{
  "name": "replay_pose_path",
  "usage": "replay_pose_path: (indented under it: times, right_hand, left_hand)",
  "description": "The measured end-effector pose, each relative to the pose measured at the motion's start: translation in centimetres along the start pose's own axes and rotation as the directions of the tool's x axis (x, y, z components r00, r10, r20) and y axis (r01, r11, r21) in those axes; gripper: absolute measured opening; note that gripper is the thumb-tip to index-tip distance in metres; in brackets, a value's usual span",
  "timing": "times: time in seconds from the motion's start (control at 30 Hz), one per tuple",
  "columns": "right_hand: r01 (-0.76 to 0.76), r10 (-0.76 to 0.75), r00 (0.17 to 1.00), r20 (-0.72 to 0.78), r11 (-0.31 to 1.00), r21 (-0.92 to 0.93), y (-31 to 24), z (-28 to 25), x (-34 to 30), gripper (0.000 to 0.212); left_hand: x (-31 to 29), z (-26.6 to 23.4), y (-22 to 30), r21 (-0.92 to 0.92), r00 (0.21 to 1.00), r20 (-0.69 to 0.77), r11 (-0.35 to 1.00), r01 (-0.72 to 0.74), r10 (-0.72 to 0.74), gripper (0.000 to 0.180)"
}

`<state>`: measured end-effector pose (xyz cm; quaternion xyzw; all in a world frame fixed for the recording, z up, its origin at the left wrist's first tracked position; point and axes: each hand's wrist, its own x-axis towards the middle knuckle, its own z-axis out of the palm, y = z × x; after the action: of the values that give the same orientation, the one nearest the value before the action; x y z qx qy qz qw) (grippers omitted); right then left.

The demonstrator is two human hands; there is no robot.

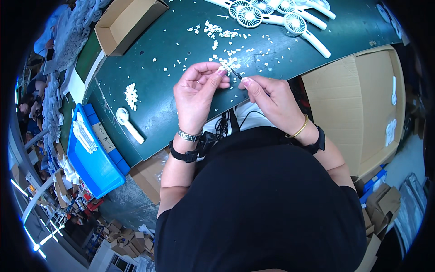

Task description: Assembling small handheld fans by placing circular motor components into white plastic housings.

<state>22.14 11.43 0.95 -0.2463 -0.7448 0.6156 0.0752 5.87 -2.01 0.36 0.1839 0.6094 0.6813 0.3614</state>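
Above the green tabletop my left hand (199, 88) is closed in a pinch on a small whitish piece (221, 69). My right hand (272, 93) grips a thin dark pointed tool (236, 74); its exact kind cannot be made out. The tool's tip is close to the left fingertips, and whether it touches the piece is too small to tell. Beyond both hands lie loose small whitish pieces (215, 31), scattered over the table. Another little pile of these pieces (131, 96) lies to the left, near a white handheld fan (129, 124).
Several white handheld fans (295, 24) lie at the table's far side. An open cardboard box (108, 36) stands far left. A blue bin (102, 170) with white parts (84, 134) is at the left edge. On my right is a large open carton (337, 113) with a few white parts.
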Motion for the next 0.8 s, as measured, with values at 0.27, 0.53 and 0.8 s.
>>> replay_pose_path:
  times: [0.27,0.53,0.8]
  right_hand:
    - [-0.110,0.113,0.994,-0.001,0.976,0.188,0.5,0.0,0.2,0.043]
    - [-0.141,0.149,0.989,-0.012,0.959,0.247,0.6,-0.4,0.4,0.044]
    - [-0.145,0.153,0.988,-0.023,0.967,0.211,0.7,-0.4,0.4,0.044]
  left_hand:
    - [2.8,-2.9,0.9,0.651,0.981,-0.007,0.746,-0.141,0.192,0.011]
    - [5.5,-2.9,1.8,0.773,0.956,0.160,0.572,-0.275,0.245,0.015]
    - [8.0,-2.5,0.9,0.760,0.850,0.421,0.389,-0.521,0.315,0.023]
